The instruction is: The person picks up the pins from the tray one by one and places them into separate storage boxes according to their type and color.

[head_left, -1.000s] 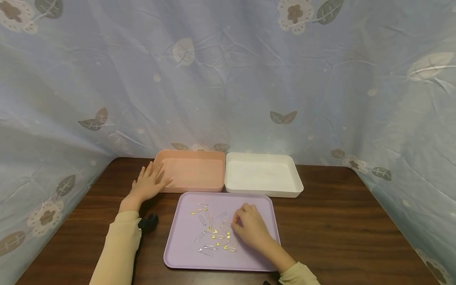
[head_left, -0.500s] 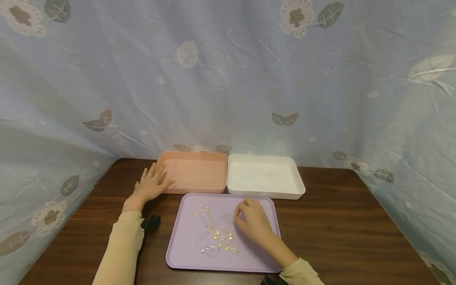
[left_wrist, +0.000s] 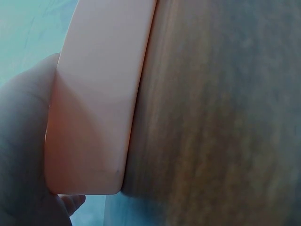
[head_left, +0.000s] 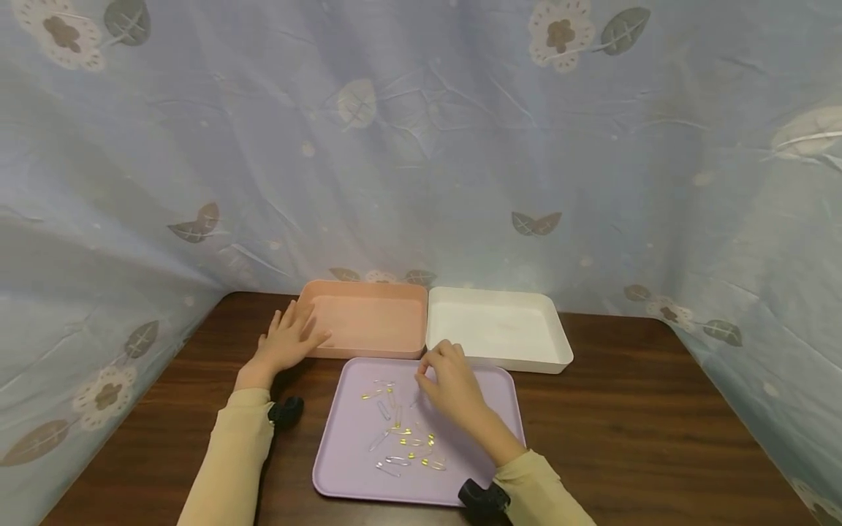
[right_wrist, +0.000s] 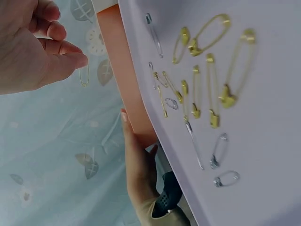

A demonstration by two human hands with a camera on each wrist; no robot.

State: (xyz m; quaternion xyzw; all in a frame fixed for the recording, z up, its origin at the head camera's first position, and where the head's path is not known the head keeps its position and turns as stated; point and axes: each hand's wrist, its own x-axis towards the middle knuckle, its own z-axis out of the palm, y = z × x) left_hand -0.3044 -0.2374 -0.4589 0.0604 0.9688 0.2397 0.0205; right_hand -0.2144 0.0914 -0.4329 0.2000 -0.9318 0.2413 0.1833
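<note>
A gold pin [right_wrist: 84,77] is hanging at the upper left of the right wrist view, its rounded end pointing down and its top hidden by the fingertips. The right hand [head_left: 451,383] is pinching it between thumb and forefinger — in the head view, where the pin is too small to make out, that hand is hovering just below the centre of the frame, over the purple tray [head_left: 349,475]. To its lower left, gold pins [right_wrist: 214,118] and silver pins [right_wrist: 215,163] are lying scattered on that tray. Left of centre, the left hand [head_left: 283,347] is resting against the left end of the peach tray [head_left: 368,321], fingers spread and grasping nothing. The white tray [head_left: 496,325] is sitting right of centre, beside the peach one. All three are standing on a brown table [head_left: 625,409] — behind it, a leaf-patterned curtain [head_left: 421,161] is filling the upper frame
</note>
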